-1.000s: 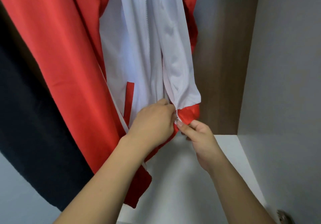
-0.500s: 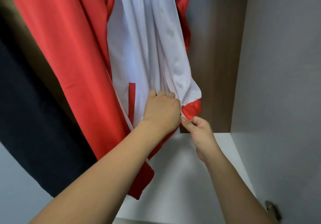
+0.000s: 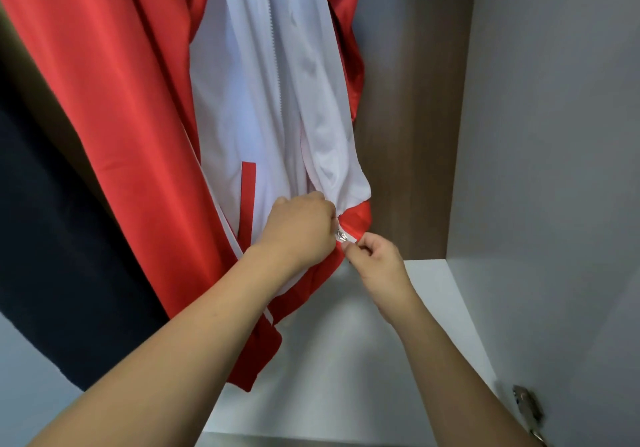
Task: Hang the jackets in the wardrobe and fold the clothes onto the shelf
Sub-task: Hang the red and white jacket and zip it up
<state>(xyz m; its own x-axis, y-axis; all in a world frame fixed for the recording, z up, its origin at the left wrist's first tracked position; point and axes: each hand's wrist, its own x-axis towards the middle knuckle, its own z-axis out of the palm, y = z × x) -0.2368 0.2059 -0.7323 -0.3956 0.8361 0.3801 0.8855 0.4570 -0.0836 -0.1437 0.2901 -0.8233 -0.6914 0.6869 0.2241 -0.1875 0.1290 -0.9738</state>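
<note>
A red and white jacket (image 3: 145, 107) hangs inside the wardrobe, its white front panels and zipper line running down the middle. My left hand (image 3: 299, 230) grips the left front panel at the red hem. My right hand (image 3: 375, 266) pinches the hem of the right panel beside the metal zipper slider (image 3: 342, 236), which sits between my two hands at the bottom of the jacket.
A dark navy garment (image 3: 62, 256) hangs to the left of the jacket. Below is the white wardrobe floor (image 3: 346, 360). The grey side wall (image 3: 554, 134) rises on the right, with a metal hinge (image 3: 526, 408) low down and a brown back panel (image 3: 408, 134) behind.
Both hands have stayed together at the jacket's hem. The metal zipper slider now shows between them, and my right hand has curled tighter on the hem.
</note>
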